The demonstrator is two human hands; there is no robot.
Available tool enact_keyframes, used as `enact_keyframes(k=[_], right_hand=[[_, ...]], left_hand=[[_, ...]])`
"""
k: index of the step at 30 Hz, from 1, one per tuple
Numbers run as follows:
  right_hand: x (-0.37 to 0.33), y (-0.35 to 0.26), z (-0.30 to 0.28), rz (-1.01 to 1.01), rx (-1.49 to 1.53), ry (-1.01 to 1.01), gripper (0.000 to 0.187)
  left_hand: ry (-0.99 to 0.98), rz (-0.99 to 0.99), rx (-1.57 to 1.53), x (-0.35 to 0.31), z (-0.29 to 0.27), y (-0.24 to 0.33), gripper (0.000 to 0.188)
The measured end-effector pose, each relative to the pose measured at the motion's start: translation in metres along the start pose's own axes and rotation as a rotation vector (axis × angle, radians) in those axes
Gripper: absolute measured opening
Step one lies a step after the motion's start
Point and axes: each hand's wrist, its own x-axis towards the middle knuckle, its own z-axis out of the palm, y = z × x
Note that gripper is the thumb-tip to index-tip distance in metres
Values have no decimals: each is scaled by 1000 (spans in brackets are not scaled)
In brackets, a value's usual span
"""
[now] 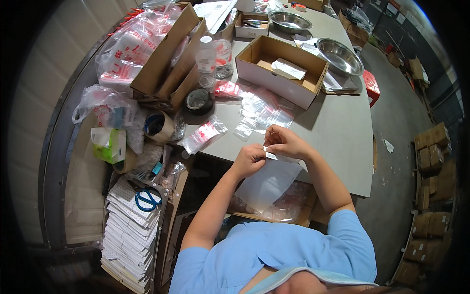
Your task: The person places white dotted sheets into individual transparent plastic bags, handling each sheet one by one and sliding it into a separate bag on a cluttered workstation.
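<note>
A thin white sheet (pixel 267 183) hangs down in front of me at the table's near edge, with a small dark-marked strip along its top. My left hand (pixel 248 160) is closed on its upper left edge, thumb and fingers pressed together. My right hand (pixel 286 143) pinches at the top of the same sheet, its fingertips close to the left ones. Just beyond my hands lie flat clear plastic bags (pixel 267 110). Below the sheet, an open carton of clear bags (pixel 289 203) is partly covered by it.
A white cardboard box (pixel 274 81) stands beyond the bags, with steel bowls (pixel 340 56) to its right. At left are a bottle (pixel 205 56), black tape (pixel 198 101), a packing tape roll (pixel 159 126) and bag-filled cartons (pixel 164 59). Blue scissors (pixel 148 199) lie on stacked papers (pixel 129 235).
</note>
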Motion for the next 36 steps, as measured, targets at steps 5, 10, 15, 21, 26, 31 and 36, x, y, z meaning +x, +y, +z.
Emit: enact_keyframes(k=[5, 10, 15, 21, 26, 31, 36], right_hand=[[-4, -13, 6, -38, -134, 29, 27], [-5, -15, 8, -73, -274, 44, 28], [-5, -16, 15, -101, -303, 99, 29], [-8, -26, 17, -79, -395, 92, 29], [-11, -19, 8, -91, -293, 62, 27], [3, 8, -48, 20, -398, 418, 23], [21, 19, -53, 90, -747, 570, 22]], left_hand=[[-18, 14, 33, -2, 2, -6, 24], [-46, 34, 59, 1, 0, -1, 15], [-34, 51, 60, 2, 1, -1, 7], [-55, 51, 99, 0, 1, -2, 6], [-25, 41, 54, -2, 3, -9, 15], [-60, -24, -17, 0, -1, -6, 27], [-25, -21, -35, 1, -1, -7, 24]])
